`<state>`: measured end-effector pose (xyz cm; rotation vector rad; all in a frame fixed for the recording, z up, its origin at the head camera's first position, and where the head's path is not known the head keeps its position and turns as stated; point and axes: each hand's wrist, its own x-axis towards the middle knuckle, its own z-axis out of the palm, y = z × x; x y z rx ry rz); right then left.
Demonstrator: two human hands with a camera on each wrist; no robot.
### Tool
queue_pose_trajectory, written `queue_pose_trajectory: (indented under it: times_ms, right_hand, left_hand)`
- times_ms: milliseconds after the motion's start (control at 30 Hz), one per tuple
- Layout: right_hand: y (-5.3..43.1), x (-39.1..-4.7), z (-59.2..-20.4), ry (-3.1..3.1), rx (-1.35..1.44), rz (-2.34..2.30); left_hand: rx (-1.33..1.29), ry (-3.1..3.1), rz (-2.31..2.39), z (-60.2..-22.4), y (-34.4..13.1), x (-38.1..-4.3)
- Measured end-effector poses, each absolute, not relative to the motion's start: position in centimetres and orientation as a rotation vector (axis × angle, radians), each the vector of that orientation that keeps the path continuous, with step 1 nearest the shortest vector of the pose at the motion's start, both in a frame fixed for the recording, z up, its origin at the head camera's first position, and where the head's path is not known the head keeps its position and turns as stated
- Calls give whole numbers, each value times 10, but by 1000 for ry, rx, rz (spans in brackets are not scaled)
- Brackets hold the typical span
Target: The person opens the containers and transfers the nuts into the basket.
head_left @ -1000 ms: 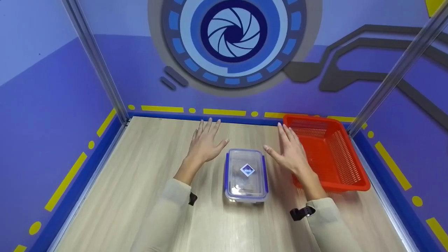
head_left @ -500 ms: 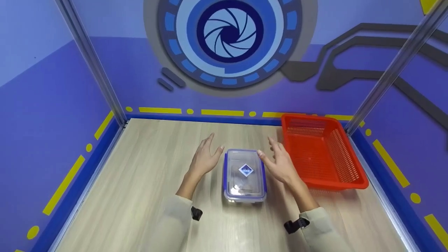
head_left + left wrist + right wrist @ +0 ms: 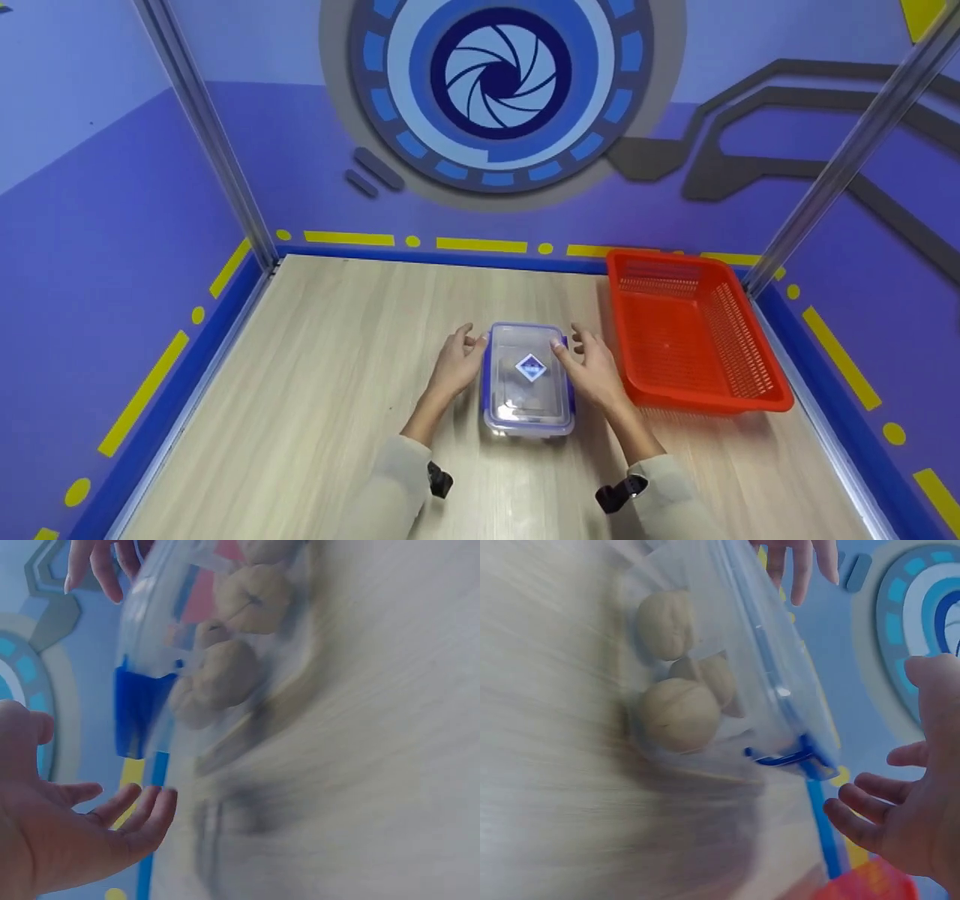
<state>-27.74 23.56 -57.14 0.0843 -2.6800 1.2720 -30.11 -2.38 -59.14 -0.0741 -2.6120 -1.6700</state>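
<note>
A clear lidded food container (image 3: 525, 401) with blue side clips and a diamond-shaped label (image 3: 531, 367) sits on the table between my hands. Through its wall, the left wrist view shows several round tan things (image 3: 227, 673), walnut-like in shape; more tan rounds (image 3: 679, 714) show in the right wrist view. My left hand (image 3: 456, 367) is at the container's left side, its fingers loosely bent, with a gap to the blue clip (image 3: 142, 712) in the left wrist view. On the other side, my right hand (image 3: 596, 377) has its thumb near the lid's edge and its fingers spread, holding nothing.
A red plastic basket (image 3: 667, 341) with perforated sides stands close to my right hand, near the back right corner. Blue printed walls (image 3: 292, 157) enclose the wood-grain table (image 3: 322, 360) at the back and both sides.
Both hands have come down and inward from above, to either side of the container, and their fingers have bent. The container and the basket stay in place.
</note>
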Motion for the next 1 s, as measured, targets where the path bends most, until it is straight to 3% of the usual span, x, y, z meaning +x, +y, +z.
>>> queue_pose_trajectory:
  times_ms: [233, 467, 1000]
  right_hand:
    - [238, -283, -584, -2660, -88, 1465]
    - [240, -295, -594, -2511, -282, 1920]
    - [241, -306, -614, -2477, -384, 2058]
  left_hand:
    - [104, -2632, -1960, -604, -17, -297]
    - [104, -2600, -2079, -608, -13, -299]
    - [78, -2382, -2550, -628, -17, -315]
